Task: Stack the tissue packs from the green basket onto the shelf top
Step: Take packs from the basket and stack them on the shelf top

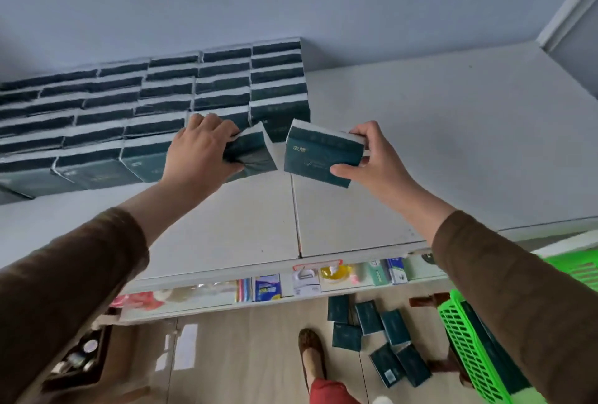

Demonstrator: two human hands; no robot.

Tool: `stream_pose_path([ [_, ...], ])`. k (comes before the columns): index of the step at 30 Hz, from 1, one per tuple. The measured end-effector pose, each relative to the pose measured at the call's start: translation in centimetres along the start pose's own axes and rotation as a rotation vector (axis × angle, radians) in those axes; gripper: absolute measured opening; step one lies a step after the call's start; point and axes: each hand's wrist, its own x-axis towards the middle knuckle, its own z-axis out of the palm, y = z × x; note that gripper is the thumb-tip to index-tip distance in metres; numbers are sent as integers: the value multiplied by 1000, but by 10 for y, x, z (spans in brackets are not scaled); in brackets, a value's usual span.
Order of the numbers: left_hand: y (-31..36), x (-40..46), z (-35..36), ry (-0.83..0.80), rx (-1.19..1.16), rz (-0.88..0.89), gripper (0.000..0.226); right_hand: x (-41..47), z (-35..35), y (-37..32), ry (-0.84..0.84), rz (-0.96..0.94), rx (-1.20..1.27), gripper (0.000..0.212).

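Both my arms reach up over the white shelf top (420, 131). My left hand (200, 151) grips a dark green tissue pack (250, 152), tilted, right at the front of the stacked wall of tissue packs (161, 96) on the left of the shelf top. My right hand (372, 157) holds a second dark green tissue pack (320, 156) between thumb and fingers, just above the shelf top and apart from the stack. The green basket (466, 339) sits low at the right, partly hidden by my right sleeve.
Several loose tissue packs (382, 335) lie on the tiled floor below the shelf. A lower shelf (291, 284) carries small packaged goods. My foot (312, 352) stands near the floor packs. A wooden stand with small items (81, 358) is at lower left.
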Motion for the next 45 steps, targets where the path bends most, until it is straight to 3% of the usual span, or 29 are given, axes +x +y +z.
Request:
stream_pose_path([
  [6,-23,26,20,-74,107,12,59,70,30,-6,-143,-52,-137,62],
  [15,-39,24,23,-64,152,47,61,71,80,10,171,-27,-130,67],
  [22,-39,31,27,-64,178,29,51,79,99,6,249,-23,-173,64],
  [31,-32,22,25,-57,199,52,73,67,86,9,157,4,-176,77],
  [34,-15,19,20,-28,181,79,85,54,73,9,164,3,-236,81],
  [45,144,-24,5,14,-85,354,67,-96,-18,10,359,2,-403,53],
])
